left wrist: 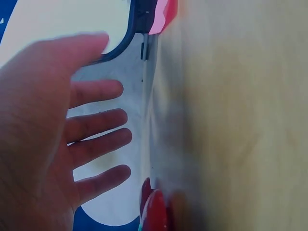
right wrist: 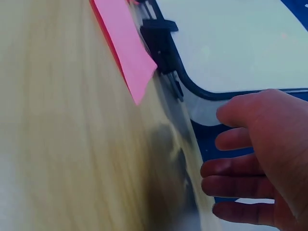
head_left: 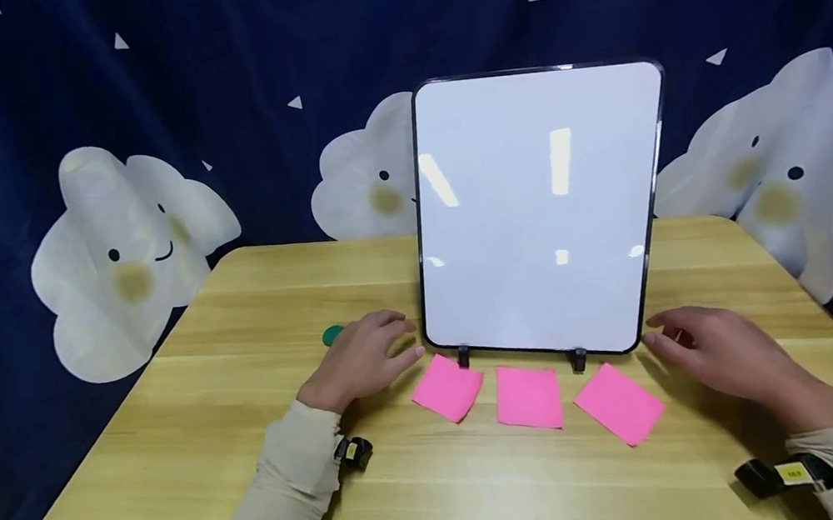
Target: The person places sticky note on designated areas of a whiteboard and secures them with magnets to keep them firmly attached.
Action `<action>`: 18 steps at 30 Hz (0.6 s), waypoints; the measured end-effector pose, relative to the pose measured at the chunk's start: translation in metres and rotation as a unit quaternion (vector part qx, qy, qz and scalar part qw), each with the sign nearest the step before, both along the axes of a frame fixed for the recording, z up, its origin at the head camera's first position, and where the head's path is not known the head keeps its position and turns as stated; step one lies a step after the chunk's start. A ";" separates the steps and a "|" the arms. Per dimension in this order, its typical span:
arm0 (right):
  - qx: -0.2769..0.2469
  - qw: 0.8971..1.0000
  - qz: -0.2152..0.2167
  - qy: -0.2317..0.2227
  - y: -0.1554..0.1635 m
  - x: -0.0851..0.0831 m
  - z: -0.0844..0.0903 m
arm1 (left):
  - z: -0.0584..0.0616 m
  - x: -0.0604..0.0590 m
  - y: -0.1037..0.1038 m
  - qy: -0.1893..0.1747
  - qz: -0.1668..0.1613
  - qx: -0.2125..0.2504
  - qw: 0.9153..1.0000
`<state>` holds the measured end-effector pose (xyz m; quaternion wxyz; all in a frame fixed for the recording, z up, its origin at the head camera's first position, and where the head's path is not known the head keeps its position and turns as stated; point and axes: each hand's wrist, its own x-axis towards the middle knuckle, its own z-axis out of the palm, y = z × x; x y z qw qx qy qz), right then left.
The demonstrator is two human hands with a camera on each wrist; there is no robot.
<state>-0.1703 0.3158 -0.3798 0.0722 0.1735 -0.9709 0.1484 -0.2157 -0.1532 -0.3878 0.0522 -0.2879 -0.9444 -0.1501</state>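
A whiteboard (head_left: 539, 198) with a thin black frame stands upright on two black clip feet (head_left: 579, 360). My left hand (head_left: 366, 357) is beside its lower left corner, fingers spread and nothing in them, as the left wrist view shows. At the lower right corner is my right hand (head_left: 727, 351), its fingers loosely bent and holding nothing. Three pink square paper notes lie in a row before the board: a left one (head_left: 448, 388), a middle one (head_left: 528, 397) and a right one (head_left: 619, 404), tilted. Part of a green round piece (head_left: 332, 334) shows behind my left hand.
The wooden table (head_left: 440, 500) carries everything. Red rounded pieces (left wrist: 155, 211) stand at the lower edge of the left wrist view. Behind the table hangs a dark blue curtain (head_left: 253, 50) with smiling white clouds. A black wrist camera (head_left: 354, 452) sits on my left sleeve.
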 end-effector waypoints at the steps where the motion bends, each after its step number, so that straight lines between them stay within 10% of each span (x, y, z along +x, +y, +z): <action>1: -0.008 1.000 0.005 -0.004 -0.001 0.000 -0.002 | 0.001 0.001 -0.001 0.002 -0.001 0.002 1.000; 18: -0.018 0.998 0.025 -0.051 -0.017 0.010 -0.006 | 0.000 0.017 -0.013 0.029 0.011 0.042 0.999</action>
